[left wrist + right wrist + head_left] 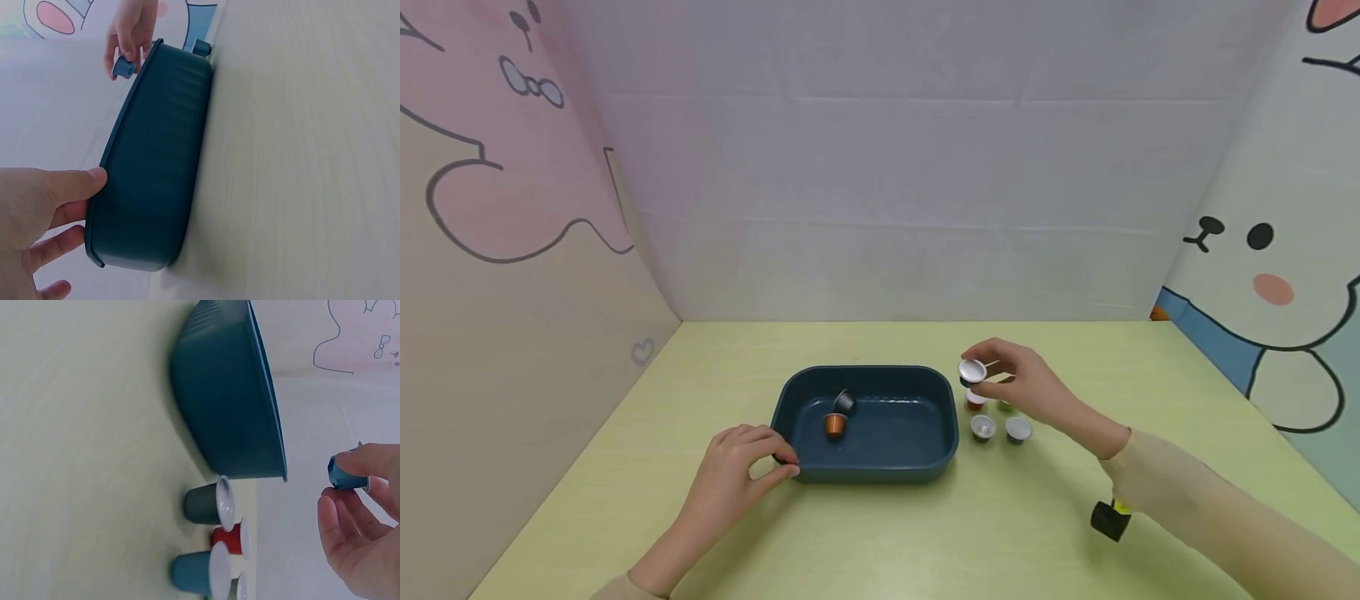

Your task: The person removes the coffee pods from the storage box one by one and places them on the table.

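A dark teal tray (880, 477) stands on the table, with an orange coffee capsule (834, 426) and a dark grey coffee capsule (845, 402) lying in its left half. My left hand (737, 467) pinches the tray's near left corner at the rim, thumb and fingers on either side in the left wrist view. Raised just beyond the tray's right side, my right hand (1018, 379) pinches a blue coffee capsule (347, 472) with a pale lid. Below that hand stand more capsules, lids up: a dark one (203, 504), a red one (227, 539), a blue one (192, 572) and a green one (234, 589).
The pale yellow table (940, 542) meets a white back wall (895, 208). Cartoon-printed panels flank it on both sides. A small black object (1109, 521) with a yellow bit shows at the right sleeve.
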A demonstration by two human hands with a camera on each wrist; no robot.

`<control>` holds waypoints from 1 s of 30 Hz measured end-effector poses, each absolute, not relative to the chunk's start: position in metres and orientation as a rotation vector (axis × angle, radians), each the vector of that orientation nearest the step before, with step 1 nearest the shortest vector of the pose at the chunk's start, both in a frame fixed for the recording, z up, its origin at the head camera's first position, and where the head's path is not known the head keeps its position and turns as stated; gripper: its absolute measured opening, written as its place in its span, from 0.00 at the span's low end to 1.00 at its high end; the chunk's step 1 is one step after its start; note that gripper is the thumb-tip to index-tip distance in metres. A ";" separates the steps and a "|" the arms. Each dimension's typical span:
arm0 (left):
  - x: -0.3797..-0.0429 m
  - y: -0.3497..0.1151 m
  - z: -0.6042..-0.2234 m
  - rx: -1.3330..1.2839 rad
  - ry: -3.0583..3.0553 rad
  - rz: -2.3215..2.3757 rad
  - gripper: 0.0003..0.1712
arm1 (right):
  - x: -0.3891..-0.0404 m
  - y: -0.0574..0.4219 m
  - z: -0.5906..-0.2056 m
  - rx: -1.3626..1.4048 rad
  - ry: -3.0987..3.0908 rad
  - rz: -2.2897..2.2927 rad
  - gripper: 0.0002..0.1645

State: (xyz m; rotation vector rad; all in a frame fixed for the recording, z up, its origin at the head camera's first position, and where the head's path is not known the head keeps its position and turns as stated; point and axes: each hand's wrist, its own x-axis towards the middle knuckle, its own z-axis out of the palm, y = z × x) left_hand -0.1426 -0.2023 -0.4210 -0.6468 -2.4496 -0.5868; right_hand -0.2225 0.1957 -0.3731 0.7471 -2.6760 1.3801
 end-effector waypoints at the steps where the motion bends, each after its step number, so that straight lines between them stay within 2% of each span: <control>1: -0.143 -0.202 -0.421 -0.646 -2.448 -0.588 0.17 | -0.221 0.199 -0.375 0.735 -2.677 1.375 0.24; 14: -0.144 -0.203 -0.420 -0.638 -2.506 -0.597 0.16 | -0.203 0.239 -0.396 0.611 -2.674 1.235 0.21; 30: -0.146 -0.204 -0.418 -0.663 -2.517 -0.570 0.15 | -0.189 0.262 -0.416 0.483 -2.706 1.074 0.22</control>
